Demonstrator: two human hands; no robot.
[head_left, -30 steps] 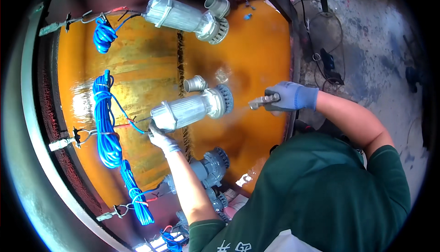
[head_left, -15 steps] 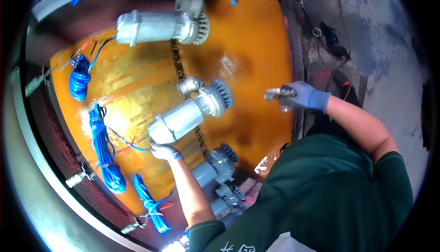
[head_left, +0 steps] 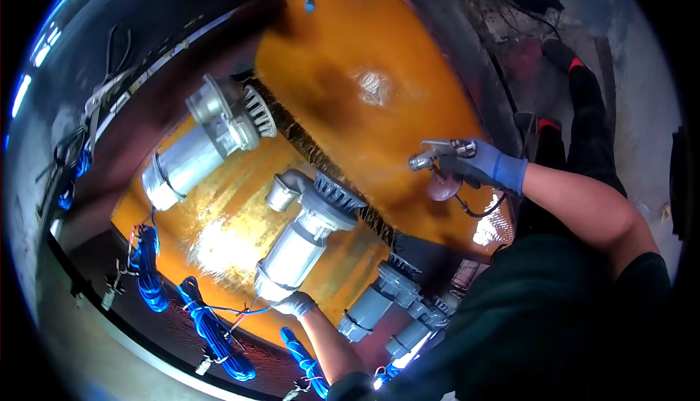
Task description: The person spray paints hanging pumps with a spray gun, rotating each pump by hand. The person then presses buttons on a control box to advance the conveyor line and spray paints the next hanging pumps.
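fingers of the right hand (head_left: 483,165) wrap a spray gun (head_left: 442,151); the left hand (head_left: 294,304) touches the silver pump (head_left: 293,254) at its cable end, grip unclear. before an orange panel (head_left: 350,44), it looks heavy, rigid, perhaps slick; that end suits holding.

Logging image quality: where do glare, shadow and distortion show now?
Head view: bright glare on the orange surface, left of the middle silver unit; head view: the dark green shirt lies in deep shadow; head view: the pale frame at lower left bows along the black rim.
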